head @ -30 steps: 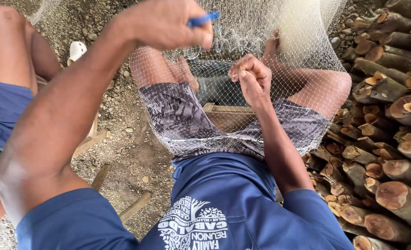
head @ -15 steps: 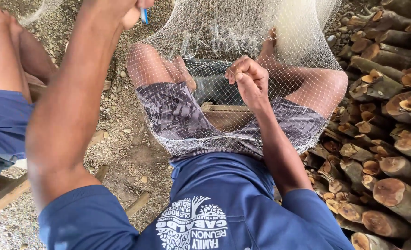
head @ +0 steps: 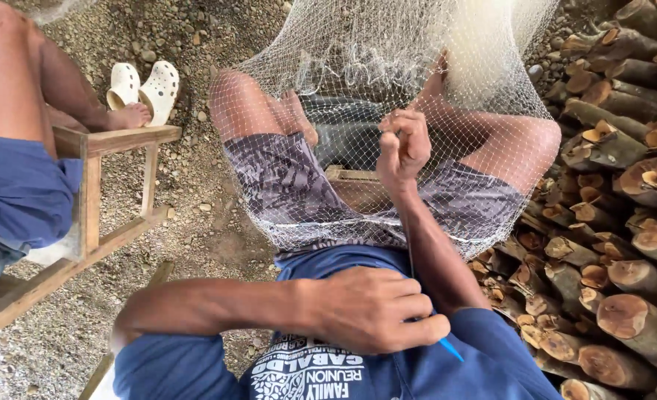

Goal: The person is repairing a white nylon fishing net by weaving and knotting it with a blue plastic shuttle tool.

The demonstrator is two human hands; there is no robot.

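A white fishing net (head: pixel 358 89) drapes over my knees and lap. My right hand (head: pixel 402 144) is raised over my lap, fingers pinched on the net's mesh. My left hand (head: pixel 376 307) lies against my chest on the blue shirt, closed around a blue netting needle (head: pixel 450 348) whose tip pokes out below the fingers. A thin line runs from the needle up toward my right hand. I sit with patterned shorts (head: pixel 284 185) under the net.
Another person in blue shorts (head: pixel 10 192) sits at left on a wooden bench (head: pixel 91 200), with white clogs (head: pixel 143 85) on the gravel. A stack of cut logs (head: pixel 617 244) lines the right side. Gravel ground lies between.
My left hand came down from high above the net to my chest, drawing the blue needle and line with it. My right hand stayed pinching the mesh.
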